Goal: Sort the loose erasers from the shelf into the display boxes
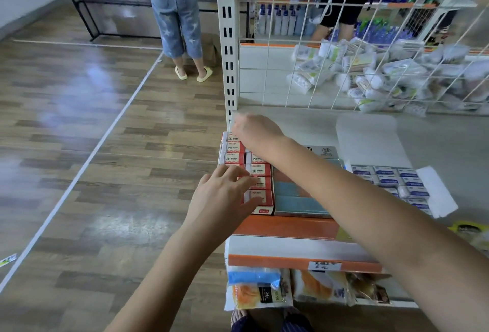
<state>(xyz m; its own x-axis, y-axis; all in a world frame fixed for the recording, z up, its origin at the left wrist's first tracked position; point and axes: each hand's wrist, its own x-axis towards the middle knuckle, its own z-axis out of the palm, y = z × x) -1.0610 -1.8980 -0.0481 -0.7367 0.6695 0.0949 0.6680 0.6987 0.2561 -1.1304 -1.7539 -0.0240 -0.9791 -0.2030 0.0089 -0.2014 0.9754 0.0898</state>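
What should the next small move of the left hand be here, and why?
Probably press the near erasers level. The left hand lies with straight fingers on the near red-and-white erasers in the display box, while the right hand reaches across to the far end; its fingers are blurred.

**Bright, even light, but soft and smeary toward the edges**

Lighting's bright and flat, looks like overhead indoor lights, so hardly any hard shadows anywhere. Big bluish-white glare patches on the wood floor (79, 125) around 9 o'clock, plus another sheen closer to 7. The sharpest bit is dead center: you can read "2B" on the red eraser boxes (234, 158). The right hand (254, 130) is a bit motion-blurred at the fingers. Stuff at 1 to 3 o'clock, the white packets (370, 75) behind the wire grid (296, 48), is smeared and streaky. Wide-angle bend shows at the edges, with the shelf post (227, 40) leaning.
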